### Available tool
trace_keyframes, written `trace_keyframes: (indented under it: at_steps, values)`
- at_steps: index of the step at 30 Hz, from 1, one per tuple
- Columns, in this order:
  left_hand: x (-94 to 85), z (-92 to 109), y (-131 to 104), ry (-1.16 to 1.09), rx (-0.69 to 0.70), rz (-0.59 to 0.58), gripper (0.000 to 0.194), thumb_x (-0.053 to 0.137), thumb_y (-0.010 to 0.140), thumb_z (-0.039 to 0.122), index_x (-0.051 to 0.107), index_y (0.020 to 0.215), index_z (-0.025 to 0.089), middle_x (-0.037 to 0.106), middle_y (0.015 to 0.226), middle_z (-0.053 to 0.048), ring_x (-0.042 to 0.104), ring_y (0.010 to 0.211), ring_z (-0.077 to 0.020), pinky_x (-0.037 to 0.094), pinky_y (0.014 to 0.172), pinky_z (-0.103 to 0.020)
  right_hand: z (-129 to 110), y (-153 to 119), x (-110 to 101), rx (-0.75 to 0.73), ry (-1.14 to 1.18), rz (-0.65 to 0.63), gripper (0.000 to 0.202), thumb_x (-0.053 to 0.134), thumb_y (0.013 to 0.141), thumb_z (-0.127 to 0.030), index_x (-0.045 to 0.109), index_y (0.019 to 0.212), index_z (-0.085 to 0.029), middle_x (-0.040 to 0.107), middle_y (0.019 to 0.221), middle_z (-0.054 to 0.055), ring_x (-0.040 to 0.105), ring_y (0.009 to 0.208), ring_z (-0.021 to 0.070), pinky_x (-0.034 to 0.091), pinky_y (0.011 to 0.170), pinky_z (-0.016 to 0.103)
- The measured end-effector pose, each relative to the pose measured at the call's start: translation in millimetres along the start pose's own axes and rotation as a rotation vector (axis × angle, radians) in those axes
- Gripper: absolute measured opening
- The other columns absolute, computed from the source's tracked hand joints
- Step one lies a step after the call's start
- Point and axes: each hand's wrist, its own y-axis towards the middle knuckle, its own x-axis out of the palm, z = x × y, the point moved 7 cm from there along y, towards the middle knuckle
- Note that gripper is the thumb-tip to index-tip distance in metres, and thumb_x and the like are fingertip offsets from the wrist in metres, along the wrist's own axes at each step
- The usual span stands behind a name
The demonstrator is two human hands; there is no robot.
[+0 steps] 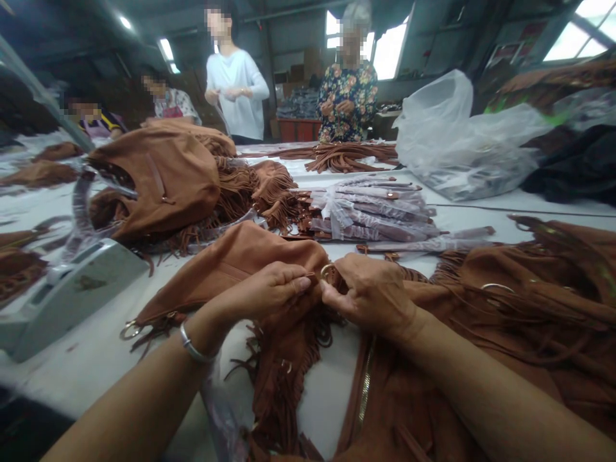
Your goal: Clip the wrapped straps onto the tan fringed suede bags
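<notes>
A brown fringed bag (240, 256) lies on the white table in front of me, with a gold ring (326, 272) at its right end. My left hand (276, 289) pinches the bag's brown edge just left of that ring. Close beside it, my right hand (368, 292) is closed at the ring, thumb and forefinger against a small brown tab. Another gold ring (129, 330) shows at the bag's left end. Below my hands hangs brown fringe (283, 398), and a brown piece with a gold zipper (366, 382) lies under my right forearm.
Brown bags (524, 295) are heaped at the right, and a stuffed brown bag (168, 173) stands at the left behind a grey-green machine (81, 295). Plastic-wrapped straps (370, 208) lie ahead, near a clear plastic bag (462, 141). Several people stand or sit across the table.
</notes>
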Motion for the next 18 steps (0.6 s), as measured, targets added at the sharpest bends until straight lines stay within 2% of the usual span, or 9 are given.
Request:
trace_keyframes:
  at_steps: [4,8,12,18]
  values:
    - [-2.1,10,0,0.263,0.027,-0.113,0.032,0.035,0.09,0.033,0.054,0.074,0.013,0.051,0.069,0.002,0.042,0.061,-0.0082,0.034,0.058,-0.02,-2,-2,2,-0.008,-0.063,0.002,0.025,0.047,0.078,-0.038,0.057,0.07,-0.017,0.057,0.066,0.003,0.048,0.059,0.0157,0.021,0.055,0.028]
    - [-2.2,18,3,0.42,0.049,-0.196,0.031,0.034,0.09,0.029,0.058,0.076,0.014,0.055,0.071,0.002,0.045,0.062,-0.0082,0.035,0.06,-0.02,-6,-3,3,-0.044,-0.107,0.0,0.026,0.045,0.08,-0.038,0.057,0.072,-0.017,0.057,0.068,0.004,0.048,0.06,0.0164,0.02,0.055,0.029]
    - [-2.1,24,8,0.54,0.09,-0.223,0.032,0.034,0.091,0.027,0.059,0.076,0.013,0.058,0.072,0.001,0.046,0.063,-0.0083,0.036,0.064,-0.02,-7,-3,3,-0.053,-0.131,-0.023,0.026,0.044,0.081,-0.038,0.056,0.072,-0.016,0.057,0.068,0.005,0.048,0.059,0.0165,0.019,0.055,0.029]
    - [-1.1,24,13,0.644,0.075,-0.229,0.031,0.035,0.09,0.026,0.061,0.077,0.014,0.061,0.075,-0.001,0.047,0.063,-0.0101,0.036,0.066,-0.022,-4,-4,8,-0.039,-0.127,-0.101,0.026,0.043,0.082,-0.038,0.056,0.074,-0.016,0.057,0.071,0.006,0.049,0.061,0.0172,0.018,0.055,0.03]
